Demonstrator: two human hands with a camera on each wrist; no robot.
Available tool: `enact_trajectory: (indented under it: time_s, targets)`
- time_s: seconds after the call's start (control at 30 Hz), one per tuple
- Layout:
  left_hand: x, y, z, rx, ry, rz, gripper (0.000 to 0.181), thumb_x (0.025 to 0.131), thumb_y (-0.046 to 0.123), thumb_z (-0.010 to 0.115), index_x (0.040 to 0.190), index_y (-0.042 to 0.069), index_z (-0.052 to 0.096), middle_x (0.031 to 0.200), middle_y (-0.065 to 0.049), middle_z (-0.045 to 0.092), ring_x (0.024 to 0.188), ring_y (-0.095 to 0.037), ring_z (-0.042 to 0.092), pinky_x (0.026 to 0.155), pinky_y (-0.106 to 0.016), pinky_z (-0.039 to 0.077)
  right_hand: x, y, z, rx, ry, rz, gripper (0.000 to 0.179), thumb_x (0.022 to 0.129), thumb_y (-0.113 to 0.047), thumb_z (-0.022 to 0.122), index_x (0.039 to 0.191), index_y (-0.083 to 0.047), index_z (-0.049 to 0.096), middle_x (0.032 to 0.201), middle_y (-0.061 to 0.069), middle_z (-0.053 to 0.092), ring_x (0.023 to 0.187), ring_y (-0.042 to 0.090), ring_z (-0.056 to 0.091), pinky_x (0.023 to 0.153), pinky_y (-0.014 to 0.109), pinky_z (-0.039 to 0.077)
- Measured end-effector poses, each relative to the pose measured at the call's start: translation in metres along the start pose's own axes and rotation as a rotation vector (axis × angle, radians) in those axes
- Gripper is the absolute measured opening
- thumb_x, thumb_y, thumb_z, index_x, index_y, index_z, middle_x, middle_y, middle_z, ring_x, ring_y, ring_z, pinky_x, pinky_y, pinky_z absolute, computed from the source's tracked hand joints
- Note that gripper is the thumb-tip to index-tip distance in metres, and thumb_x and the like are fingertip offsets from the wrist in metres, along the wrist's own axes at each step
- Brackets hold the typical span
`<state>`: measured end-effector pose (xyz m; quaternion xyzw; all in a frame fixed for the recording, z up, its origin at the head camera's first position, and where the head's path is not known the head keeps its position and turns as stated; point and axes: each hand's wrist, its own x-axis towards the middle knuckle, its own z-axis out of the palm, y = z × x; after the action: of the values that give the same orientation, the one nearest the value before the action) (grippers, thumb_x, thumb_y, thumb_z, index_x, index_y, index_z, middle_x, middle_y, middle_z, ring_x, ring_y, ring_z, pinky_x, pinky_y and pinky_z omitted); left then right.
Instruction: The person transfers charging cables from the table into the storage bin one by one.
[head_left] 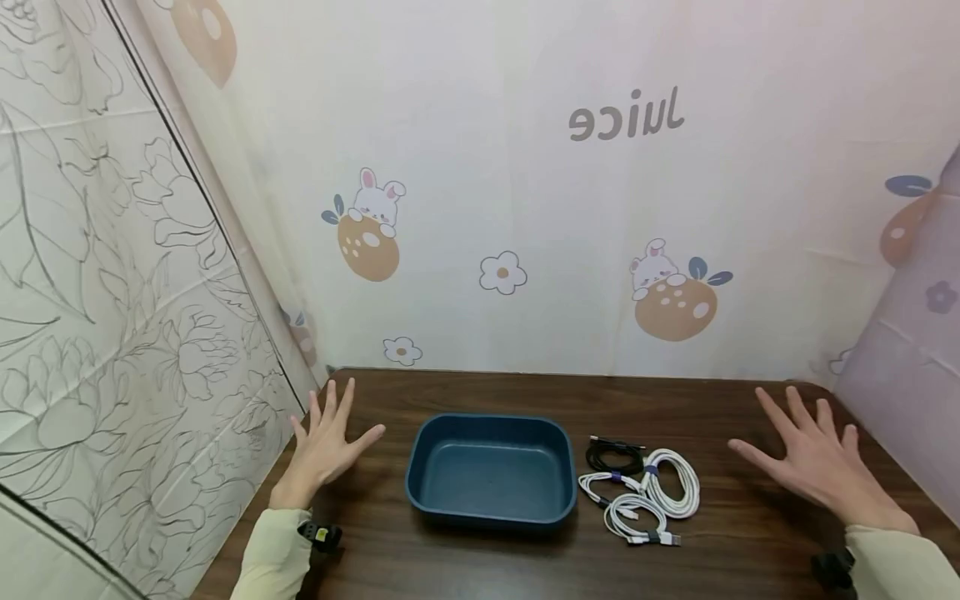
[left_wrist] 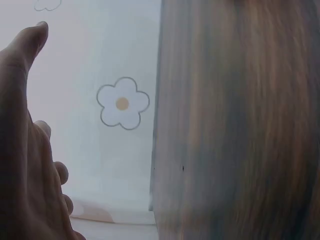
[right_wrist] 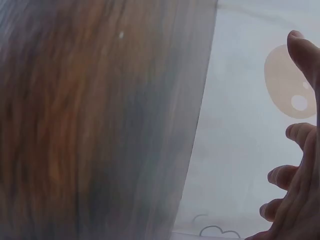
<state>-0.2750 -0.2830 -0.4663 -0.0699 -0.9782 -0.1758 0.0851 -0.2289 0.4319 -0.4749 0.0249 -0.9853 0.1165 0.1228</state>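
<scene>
My left hand [head_left: 321,454] is spread over the left side of the table, fingers straight and holding nothing. On the far right my right hand [head_left: 821,462] is likewise spread, with nothing in it. Between them sits a dark blue rectangular tray [head_left: 491,521], its bare bottom showing. Just right of the tray lie coiled cables: a black cable [head_left: 615,456] at the back, a thick white cable [head_left: 686,487] on the right, and thinner white cables [head_left: 633,515] toward the front. In the wrist views, the left hand [left_wrist: 30,165] and right hand [right_wrist: 300,170] show extended fingers.
The dark wooden table [head_left: 517,575] ends at a pale printed curtain [head_left: 502,192] behind it. A floral-patterned sheet [head_left: 135,292] slants along the left side, and another pale cloth [head_left: 915,358] hangs at the right.
</scene>
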Motion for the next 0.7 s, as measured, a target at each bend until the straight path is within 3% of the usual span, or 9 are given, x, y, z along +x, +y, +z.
enact_trajectory:
  time_s: [0.2, 0.4, 0.53, 0.7]
  targets:
    - [0.000, 0.011, 0.003, -0.074, -0.017, -0.009, 0.099, 0.096, 0.072, 0.050, 0.165, 0.033, -0.009, 0.173, -0.016, -0.014, 0.154, -0.054, -0.015, 0.105, -0.088, -0.006, 0.007, -0.004, 0.003, 0.069, -0.024, 0.014, 0.105, 0.095, -0.067, 0.059, 0.167, -0.022, -0.003, 0.164, 0.037, -0.009, 0.139, 0.074, -0.012, 0.099, 0.090, -0.007]
    - [0.002, 0.022, 0.008, -0.152, -0.040, -0.006, 0.098, 0.097, 0.070, 0.051, 0.166, 0.033, -0.008, 0.172, -0.016, -0.016, 0.154, -0.054, -0.014, 0.104, -0.089, -0.005, 0.011, -0.010, 0.002, 0.090, -0.042, 0.019, 0.104, 0.096, -0.066, 0.057, 0.167, -0.020, -0.004, 0.163, 0.039, -0.009, 0.137, 0.076, -0.012, 0.098, 0.091, -0.004]
    - [0.004, 0.028, 0.012, -0.218, -0.080, 0.003, 0.095, 0.097, 0.069, 0.051, 0.166, 0.036, -0.006, 0.173, -0.012, -0.016, 0.157, -0.048, -0.009, 0.110, -0.086, 0.003, 0.010, -0.012, 0.004, 0.107, -0.059, 0.032, 0.105, 0.096, -0.066, 0.057, 0.166, -0.018, -0.003, 0.162, 0.040, -0.011, 0.137, 0.076, -0.013, 0.098, 0.091, -0.002]
    - [0.005, 0.038, 0.013, -0.314, -0.136, 0.038, 0.090, 0.098, 0.068, 0.052, 0.165, 0.040, 0.000, 0.174, -0.007, -0.006, 0.157, -0.046, 0.012, 0.113, -0.079, 0.022, 0.010, -0.014, 0.005, 0.112, -0.043, 0.045, 0.105, 0.096, -0.066, 0.057, 0.166, -0.016, -0.003, 0.162, 0.042, -0.009, 0.138, 0.075, -0.012, 0.099, 0.091, 0.000]
